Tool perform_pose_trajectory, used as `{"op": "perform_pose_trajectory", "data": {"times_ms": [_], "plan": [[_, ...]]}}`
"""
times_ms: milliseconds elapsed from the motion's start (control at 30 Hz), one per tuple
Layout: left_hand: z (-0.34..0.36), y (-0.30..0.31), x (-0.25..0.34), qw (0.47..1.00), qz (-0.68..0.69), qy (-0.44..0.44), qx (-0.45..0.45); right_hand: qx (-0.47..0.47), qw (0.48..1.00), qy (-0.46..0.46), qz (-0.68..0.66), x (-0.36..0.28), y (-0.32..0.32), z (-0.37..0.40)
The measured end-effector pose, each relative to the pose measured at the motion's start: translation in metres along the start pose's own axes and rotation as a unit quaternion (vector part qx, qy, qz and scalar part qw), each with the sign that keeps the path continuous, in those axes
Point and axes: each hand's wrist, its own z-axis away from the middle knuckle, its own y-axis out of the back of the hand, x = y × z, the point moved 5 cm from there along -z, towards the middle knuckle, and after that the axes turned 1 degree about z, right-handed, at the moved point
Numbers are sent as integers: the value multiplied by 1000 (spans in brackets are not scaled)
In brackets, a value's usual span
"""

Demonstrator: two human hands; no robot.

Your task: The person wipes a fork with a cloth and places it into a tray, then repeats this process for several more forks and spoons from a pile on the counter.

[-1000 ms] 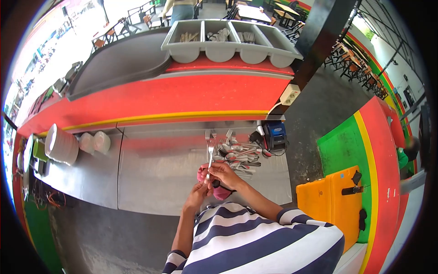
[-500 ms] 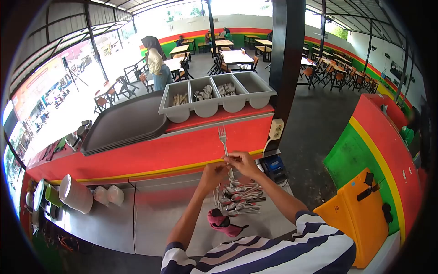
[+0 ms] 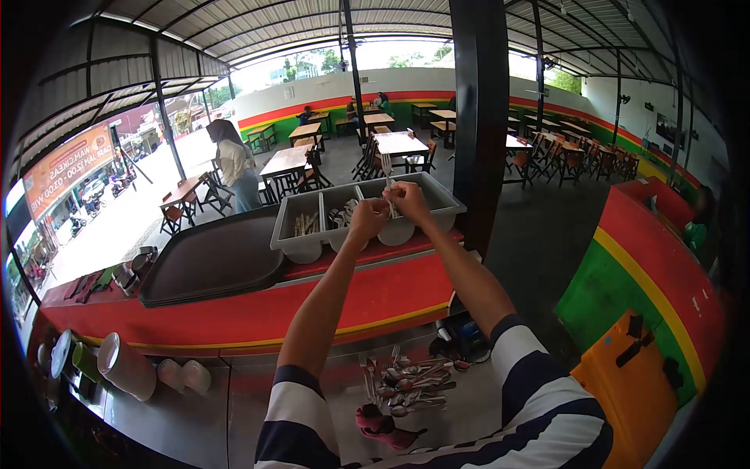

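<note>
A fork (image 3: 386, 166) stands tines up between my hands, its lower handle hidden by my fingers. My right hand (image 3: 408, 202) pinches its handle, and my left hand (image 3: 369, 219) is closed on it lower down. Both hands are over the grey cutlery holder (image 3: 449, 217), by its third compartment, where my fingers block much of the view. Spoons (image 3: 341, 213) show in the second compartment, and light-coloured utensils (image 3: 306, 223) in the first. Below, on the metal counter (image 3: 305, 418), lies a pile of spoons and forks (image 3: 414, 383) beside a dark pink cloth (image 3: 387, 426).
Dark trays (image 3: 211, 258) are stacked left of the holder on the red ledge (image 3: 187, 324). A black post (image 3: 478, 117) rises at its right. A dark blue device (image 3: 473, 340) sits near the counter's right end. White containers (image 3: 125, 367) stand at left. A person (image 3: 233, 164) stands beyond the ledge.
Both hands have moved up and forward with the fork, from above the counter to over the cutlery holder. My view has tilted up. The standing person has shifted left.
</note>
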Motion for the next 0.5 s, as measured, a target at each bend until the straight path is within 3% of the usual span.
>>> {"op": "perform_pose_trajectory", "data": {"times_ms": [100, 233, 367, 500], "plan": [[-9, -4, -12, 997, 25, 68, -38, -17, 996, -77, 49, 21, -6, -8], [-13, -8, -23, 993, -33, 93, -65, -19, 985, -133, 112, 41, -17, -16], [-11, -2, -20, 997, -21, 70, -10, -18, 974, -129, 186, 32, -16, -8], [-7, 4, -16, 998, -19, 60, -17, -3, 978, -112, 173, 24, -12, -1]]}}
